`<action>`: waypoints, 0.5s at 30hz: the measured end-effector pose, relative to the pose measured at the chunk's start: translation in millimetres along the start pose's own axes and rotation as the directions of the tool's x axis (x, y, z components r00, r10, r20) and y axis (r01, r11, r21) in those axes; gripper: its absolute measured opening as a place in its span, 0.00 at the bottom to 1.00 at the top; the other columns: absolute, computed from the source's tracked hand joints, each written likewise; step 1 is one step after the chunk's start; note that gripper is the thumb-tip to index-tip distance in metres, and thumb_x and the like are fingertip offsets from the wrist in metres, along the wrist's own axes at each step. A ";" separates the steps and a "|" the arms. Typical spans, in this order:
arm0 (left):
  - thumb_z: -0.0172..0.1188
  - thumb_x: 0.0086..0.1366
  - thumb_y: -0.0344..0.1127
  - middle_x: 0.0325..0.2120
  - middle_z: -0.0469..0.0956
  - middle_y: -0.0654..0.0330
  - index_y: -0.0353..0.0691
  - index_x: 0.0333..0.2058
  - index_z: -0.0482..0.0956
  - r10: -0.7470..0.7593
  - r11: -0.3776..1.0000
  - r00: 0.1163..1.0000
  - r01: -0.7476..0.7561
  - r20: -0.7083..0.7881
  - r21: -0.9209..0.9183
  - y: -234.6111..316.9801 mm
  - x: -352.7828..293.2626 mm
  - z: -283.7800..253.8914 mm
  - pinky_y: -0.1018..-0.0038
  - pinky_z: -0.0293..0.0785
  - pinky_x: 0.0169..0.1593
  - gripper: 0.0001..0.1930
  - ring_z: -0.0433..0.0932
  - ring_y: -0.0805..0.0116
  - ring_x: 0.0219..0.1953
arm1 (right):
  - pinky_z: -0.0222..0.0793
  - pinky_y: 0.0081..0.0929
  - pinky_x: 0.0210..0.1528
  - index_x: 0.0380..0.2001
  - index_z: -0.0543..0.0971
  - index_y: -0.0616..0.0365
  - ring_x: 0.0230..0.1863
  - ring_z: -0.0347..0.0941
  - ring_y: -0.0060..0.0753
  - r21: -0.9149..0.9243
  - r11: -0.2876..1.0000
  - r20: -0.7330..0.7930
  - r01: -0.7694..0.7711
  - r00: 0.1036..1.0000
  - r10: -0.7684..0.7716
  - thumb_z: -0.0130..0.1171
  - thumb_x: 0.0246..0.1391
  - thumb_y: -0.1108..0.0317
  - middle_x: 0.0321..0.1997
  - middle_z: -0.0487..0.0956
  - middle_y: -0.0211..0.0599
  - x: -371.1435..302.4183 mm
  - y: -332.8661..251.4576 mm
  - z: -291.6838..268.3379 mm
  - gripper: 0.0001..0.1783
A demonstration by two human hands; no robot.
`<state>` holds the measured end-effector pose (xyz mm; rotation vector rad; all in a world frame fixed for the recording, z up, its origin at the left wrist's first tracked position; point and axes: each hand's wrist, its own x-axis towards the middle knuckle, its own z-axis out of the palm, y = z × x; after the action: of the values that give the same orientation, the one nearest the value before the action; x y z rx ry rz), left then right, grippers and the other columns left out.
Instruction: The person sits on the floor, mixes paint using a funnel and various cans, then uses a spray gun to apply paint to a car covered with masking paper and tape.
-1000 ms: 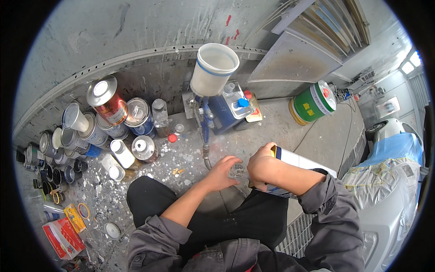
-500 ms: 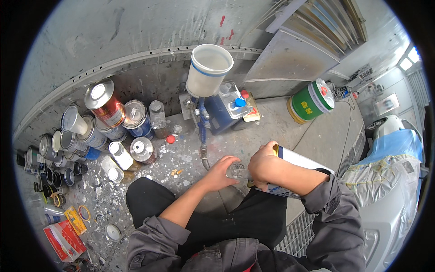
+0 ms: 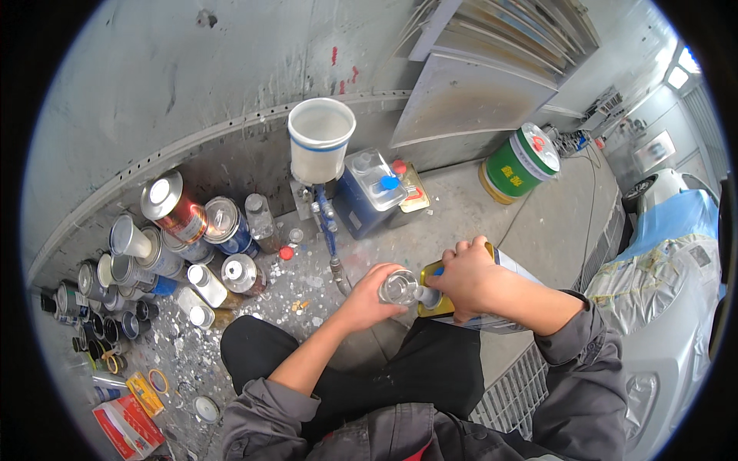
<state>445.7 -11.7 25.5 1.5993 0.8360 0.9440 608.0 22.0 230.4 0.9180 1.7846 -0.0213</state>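
My left hand (image 3: 361, 298) is wrapped round a small clear bottle (image 3: 399, 287), its round top facing up. My right hand (image 3: 465, 278) grips a rectangular metal can (image 3: 518, 267) by its gold-coloured top end. The can lies tilted on its side above my right thigh. Its pale spout (image 3: 428, 296) points left and sits right beside the clear bottle. Whether liquid is flowing between them I cannot tell. Ahead of my left hand, a blue spray gun (image 3: 329, 224) stands with a white paint cup (image 3: 317, 161) on top and a hose fitting below.
A blue-filled jug (image 3: 365, 203) stands behind the spray gun. Several paint tins (image 3: 175, 203) and bottles (image 3: 209, 284) crowd the left. A green drum (image 3: 513, 170) is at the far right, near a masked car (image 3: 653, 284). A floor grate (image 3: 511, 392) lies beside my right leg.
The can's gold top and pale spout now show beside the clear bottle, whose round top faces me more. My view has shifted slightly; both hands keep their grips.
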 end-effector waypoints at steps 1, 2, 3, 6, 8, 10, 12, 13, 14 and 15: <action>0.79 0.49 0.29 0.61 0.73 0.55 0.40 0.62 0.74 -0.023 1.000 1.000 0.023 -0.004 -0.018 7.2 2.9 0.1 0.65 0.69 0.69 0.39 0.73 0.58 0.65 | 0.64 0.63 0.62 0.66 0.78 0.32 0.64 0.72 0.53 0.040 0.999 -0.060 0.012 0.998 -0.009 0.80 0.38 0.39 0.62 0.78 0.41 -9.2 7.5 3.8 0.48; 0.79 0.49 0.29 0.61 0.73 0.56 0.40 0.62 0.74 -0.048 0.998 0.999 0.048 -0.009 -0.035 14.2 5.7 0.4 0.66 0.69 0.69 0.39 0.73 0.59 0.65 | 0.64 0.64 0.62 0.65 0.79 0.33 0.64 0.72 0.54 0.079 0.996 -0.122 0.028 0.992 -0.018 0.80 0.38 0.40 0.61 0.78 0.42 -16.4 14.6 8.8 0.47; 0.80 0.49 0.29 0.61 0.73 0.56 0.40 0.62 0.74 -0.073 0.996 0.997 0.072 -0.014 -0.051 19.3 9.1 1.8 0.66 0.69 0.69 0.40 0.74 0.60 0.65 | 0.65 0.62 0.61 0.66 0.78 0.31 0.63 0.72 0.54 0.095 0.995 -0.165 0.033 0.986 -0.017 0.80 0.38 0.40 0.61 0.78 0.41 -22.7 21.4 14.3 0.48; 0.80 0.50 0.28 0.60 0.72 0.59 0.39 0.63 0.73 -0.088 0.987 0.996 0.084 -0.022 -0.138 28.1 19.8 7.1 0.67 0.69 0.69 0.40 0.74 0.64 0.64 | 0.67 0.57 0.60 0.69 0.75 0.26 0.62 0.73 0.53 0.148 0.987 -0.281 0.058 0.960 -0.014 0.80 0.38 0.39 0.60 0.78 0.41 -36.4 41.3 32.4 0.50; 0.80 0.51 0.28 0.60 0.72 0.60 0.40 0.63 0.72 -0.101 0.983 0.995 0.098 -0.006 -0.157 37.9 29.6 10.4 0.68 0.69 0.69 0.40 0.73 0.66 0.64 | 0.68 0.56 0.60 0.70 0.73 0.25 0.62 0.73 0.53 0.197 0.977 -0.333 0.079 0.943 -0.009 0.80 0.38 0.39 0.60 0.78 0.42 -43.2 55.6 46.4 0.51; 0.79 0.51 0.27 0.60 0.72 0.61 0.40 0.64 0.71 -0.098 0.980 0.995 0.097 0.005 -0.173 46.1 40.2 12.7 0.68 0.68 0.69 0.41 0.73 0.67 0.64 | 0.68 0.55 0.61 0.71 0.72 0.26 0.62 0.73 0.53 0.261 0.962 -0.370 0.082 0.929 0.021 0.79 0.39 0.39 0.61 0.77 0.42 -48.9 69.2 59.8 0.52; 0.79 0.52 0.25 0.60 0.72 0.62 0.40 0.64 0.70 -0.079 0.980 0.997 0.079 0.011 -0.184 52.4 52.0 16.4 0.68 0.68 0.69 0.41 0.73 0.68 0.65 | 0.69 0.55 0.62 0.71 0.72 0.26 0.63 0.73 0.53 0.345 0.935 -0.405 0.082 0.912 0.069 0.79 0.39 0.39 0.62 0.77 0.43 -50.4 86.7 80.4 0.53; 0.79 0.51 0.25 0.60 0.73 0.62 0.40 0.64 0.70 -0.083 0.980 0.996 0.084 0.013 -0.182 57.5 57.6 18.0 0.68 0.68 0.69 0.41 0.73 0.68 0.65 | 0.69 0.54 0.62 0.71 0.72 0.27 0.63 0.73 0.53 0.394 0.916 -0.417 0.077 0.903 0.103 0.79 0.39 0.38 0.62 0.77 0.43 -45.5 98.5 94.7 0.53; 0.79 0.51 0.24 0.60 0.73 0.62 0.40 0.64 0.70 -0.095 0.980 0.995 0.095 0.008 -0.173 63.3 60.2 16.7 0.68 0.68 0.69 0.41 0.72 0.68 0.65 | 0.69 0.54 0.63 0.72 0.72 0.27 0.63 0.73 0.53 0.440 0.894 -0.434 0.086 0.892 0.128 0.79 0.39 0.38 0.62 0.77 0.44 -36.1 110.3 108.7 0.53; 0.79 0.51 0.24 0.60 0.73 0.62 0.40 0.64 0.70 -0.101 0.979 0.995 0.100 0.003 -0.178 68.0 63.0 17.1 0.68 0.68 0.70 0.41 0.72 0.68 0.65 | 0.69 0.54 0.63 0.72 0.71 0.30 0.65 0.72 0.54 0.493 0.868 -0.412 0.068 0.896 0.164 0.78 0.38 0.37 0.64 0.76 0.45 -28.9 122.8 120.2 0.54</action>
<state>492.6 22.6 99.7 1.3886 0.8057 0.9250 779.9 40.3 252.5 1.4292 2.2319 -0.2722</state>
